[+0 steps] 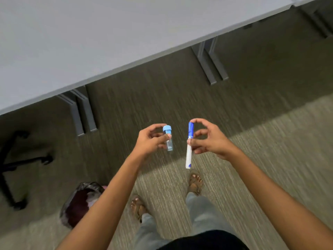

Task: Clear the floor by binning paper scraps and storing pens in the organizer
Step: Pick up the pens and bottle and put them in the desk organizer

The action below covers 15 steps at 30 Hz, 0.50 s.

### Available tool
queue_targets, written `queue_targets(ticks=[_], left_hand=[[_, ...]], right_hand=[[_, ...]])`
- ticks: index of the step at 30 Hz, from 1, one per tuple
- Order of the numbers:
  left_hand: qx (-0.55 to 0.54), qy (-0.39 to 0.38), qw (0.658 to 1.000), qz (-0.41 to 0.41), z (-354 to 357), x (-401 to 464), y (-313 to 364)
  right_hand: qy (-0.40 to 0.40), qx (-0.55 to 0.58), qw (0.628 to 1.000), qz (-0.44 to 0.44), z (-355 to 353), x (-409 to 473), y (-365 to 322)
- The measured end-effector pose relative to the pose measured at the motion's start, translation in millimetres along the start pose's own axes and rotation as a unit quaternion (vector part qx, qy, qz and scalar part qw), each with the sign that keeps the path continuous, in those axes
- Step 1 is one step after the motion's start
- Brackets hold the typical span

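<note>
Head view: pen [189, 148] in right hand [209, 139]

Two hands, the left hand [150, 139] and the right hand [207, 139], one marker [189, 154], one small bottle [168, 138], one lined bin [81, 201], one chair base [16, 165], two sandalled feet.

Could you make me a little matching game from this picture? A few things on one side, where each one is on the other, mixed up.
Things:
1. white marker with blue cap
2. small clear bottle with light blue cap
3. chair base
4. lined bin

Places:
A. on the carpet at the far left, under the table edge
B. held in the left hand
C. on the floor beside the person's left foot
D. held in the right hand

Pairs: 1-D, 2-B, 3-A, 4-C
</note>
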State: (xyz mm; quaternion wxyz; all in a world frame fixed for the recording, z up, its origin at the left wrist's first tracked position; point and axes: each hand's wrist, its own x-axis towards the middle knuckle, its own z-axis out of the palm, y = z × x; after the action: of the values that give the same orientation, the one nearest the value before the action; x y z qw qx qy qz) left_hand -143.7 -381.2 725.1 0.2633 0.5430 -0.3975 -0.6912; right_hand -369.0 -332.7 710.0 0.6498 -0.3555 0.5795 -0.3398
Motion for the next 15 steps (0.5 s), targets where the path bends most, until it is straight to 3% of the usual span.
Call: queue_targets(ticks=[15], left_hand=[[-0.016,-0.039,0.997,0.059,70.1,-2.5,102.6]], right_hand=[[-0.055,-0.016,0.998,-0.039,-108.5,-19.3,-110.4]])
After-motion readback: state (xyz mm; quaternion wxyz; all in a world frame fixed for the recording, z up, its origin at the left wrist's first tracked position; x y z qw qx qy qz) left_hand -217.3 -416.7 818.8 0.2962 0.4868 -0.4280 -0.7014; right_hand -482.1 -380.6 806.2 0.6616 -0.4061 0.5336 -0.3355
